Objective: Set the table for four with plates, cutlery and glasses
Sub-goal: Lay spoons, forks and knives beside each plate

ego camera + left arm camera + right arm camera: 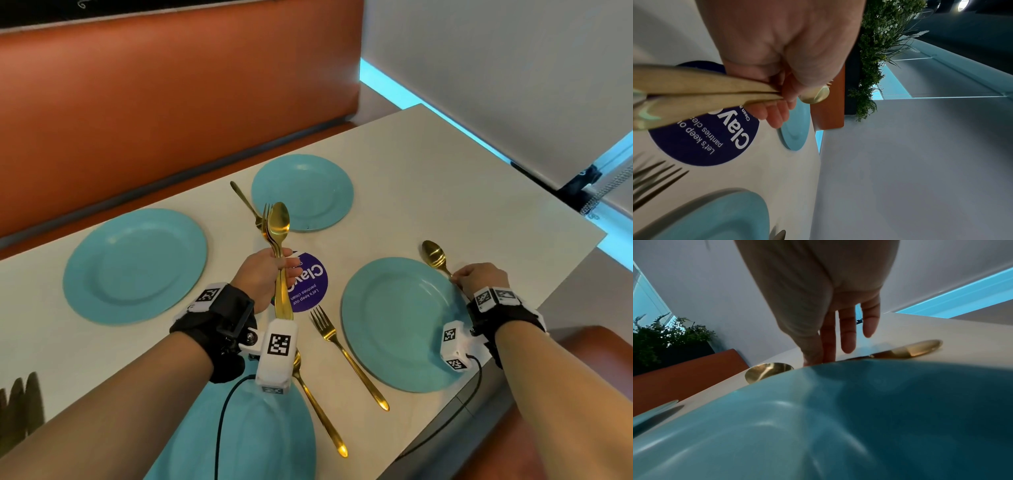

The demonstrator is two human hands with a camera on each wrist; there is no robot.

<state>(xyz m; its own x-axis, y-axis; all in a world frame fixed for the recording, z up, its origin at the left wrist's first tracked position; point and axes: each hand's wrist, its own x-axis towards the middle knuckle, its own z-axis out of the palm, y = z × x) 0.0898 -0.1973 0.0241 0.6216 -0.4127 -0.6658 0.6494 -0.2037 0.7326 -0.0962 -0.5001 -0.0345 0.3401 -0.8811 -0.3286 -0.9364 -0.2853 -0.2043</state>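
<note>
Four teal plates lie on the cream table: far left (133, 267), far right (303, 192), near right (400, 325) and nearest me (267, 438). My left hand (274, 270) (781, 97) grips a bundle of gold spoons and forks (278, 222) (705, 91) upright above the table's middle. My right hand (460, 277) (816, 360) pinches the handle of a gold spoon (432, 253) (768, 371) that lies right of the near right plate; the other fingers are lifted. A gold fork (342, 349) lies left of that plate.
A gold piece (322, 414) lies right of the nearest plate, another (245, 202) left of the far right plate. A round purple sticker (308, 284) marks the table's middle. An orange bench (171, 85) runs behind; the table edge (513, 363) is under my right wrist.
</note>
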